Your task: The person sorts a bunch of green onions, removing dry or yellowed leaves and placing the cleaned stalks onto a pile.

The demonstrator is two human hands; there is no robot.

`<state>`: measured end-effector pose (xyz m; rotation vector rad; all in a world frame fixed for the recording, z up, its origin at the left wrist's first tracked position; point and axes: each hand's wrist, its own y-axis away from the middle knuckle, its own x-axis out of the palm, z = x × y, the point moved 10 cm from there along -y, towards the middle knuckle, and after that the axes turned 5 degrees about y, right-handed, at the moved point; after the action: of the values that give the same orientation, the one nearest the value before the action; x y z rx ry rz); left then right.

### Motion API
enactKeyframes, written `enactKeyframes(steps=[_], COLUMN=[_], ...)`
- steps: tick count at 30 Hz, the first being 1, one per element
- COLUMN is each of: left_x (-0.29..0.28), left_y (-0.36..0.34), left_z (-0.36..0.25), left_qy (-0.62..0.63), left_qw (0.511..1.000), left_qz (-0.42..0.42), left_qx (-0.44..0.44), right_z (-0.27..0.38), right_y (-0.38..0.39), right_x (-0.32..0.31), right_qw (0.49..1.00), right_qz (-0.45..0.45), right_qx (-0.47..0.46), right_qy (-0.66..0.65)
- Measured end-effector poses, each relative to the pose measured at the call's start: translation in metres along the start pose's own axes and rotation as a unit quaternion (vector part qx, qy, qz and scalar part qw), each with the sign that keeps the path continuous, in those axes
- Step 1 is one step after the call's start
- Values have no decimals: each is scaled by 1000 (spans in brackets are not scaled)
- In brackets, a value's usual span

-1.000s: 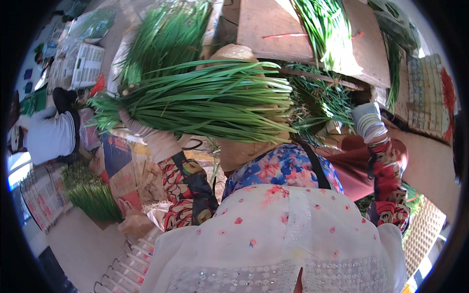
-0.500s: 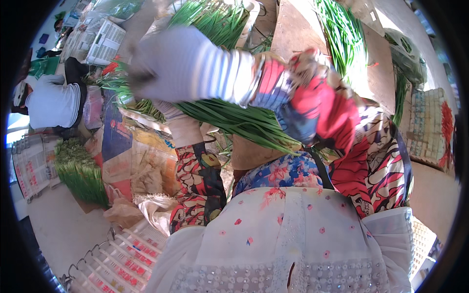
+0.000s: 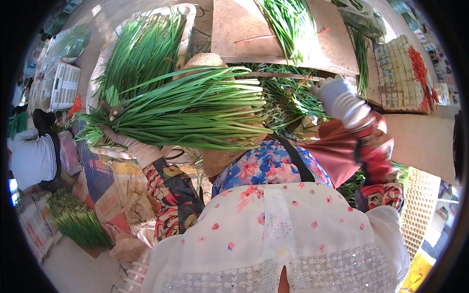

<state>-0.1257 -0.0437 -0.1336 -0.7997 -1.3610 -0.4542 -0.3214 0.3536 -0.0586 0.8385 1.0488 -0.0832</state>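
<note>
Gripping a big bundle of long green chives (image 3: pixel 190 110) near its cut root end, the left hand (image 3: pixel 122 139), gloved, was clenched round the stalks at the left of the head view; the bundle lay crosswise in front of the person's chest, leaves fanning out to the right, tips just above a tan straw hat (image 3: pixel 207 61) that showed partly behind it. The right hand (image 3: pixel 337 95), in a white knit glove, was up at the right, fingers curled and touching loose green stalks (image 3: pixel 288 100) heaped there; whether it actually pinched any of them could not be told. A patterned red sleeve ran down from that hand. Above, a wooden board (image 3: pixel 234 29) carried another bunch of chives (image 3: pixel 288 24), and a second heap of chives (image 3: pixel 141 49) sat in a pale tray at the upper left. A white plastic crate (image 3: pixel 63 85) stood at the far left, near another person in a grey top (image 3: pixel 31 156). A small green bunch (image 3: pixel 78 224) lay on the ground at lower left. A woven basket (image 3: pixel 422 210) stood at lower right.
</note>
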Motion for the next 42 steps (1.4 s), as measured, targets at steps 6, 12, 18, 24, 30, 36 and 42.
enactKeyframes(steps=[6, 12, 18, 24, 30, 36, 42], left_x=[2, 5, 6, 8, 1, 16, 10], left_y=[1, -3, -6, -6, -4, -4, 0], left_z=[-8, -5, -10, -14, -4, 2, 1], left_qy=[-97, -63, -106, -124, -92, -85, -78], left_qw=[995, 998, 993, 990, 995, 990, 993], left_qz=[-11, -20, -42, 14, 11, 102, 71], left_qx=[11, 7, 44, 66, 47, 48, 57], right_z=[97, 152, 196, 218, 214, 214, 221], right_y=[-10, -28, -63, -68, -57, -72, -69], right_x=[-18, -27, -18, -16, -26, -24, -4], right_qw=[906, 850, 863, 853, 818, 840, 806], right_qz=[-367, -433, -367, -366, -366, -378, -481], right_qx=[-205, -300, -332, -334, -440, -384, -341], right_qy=[-38, -28, 102, 164, 54, 60, 58])
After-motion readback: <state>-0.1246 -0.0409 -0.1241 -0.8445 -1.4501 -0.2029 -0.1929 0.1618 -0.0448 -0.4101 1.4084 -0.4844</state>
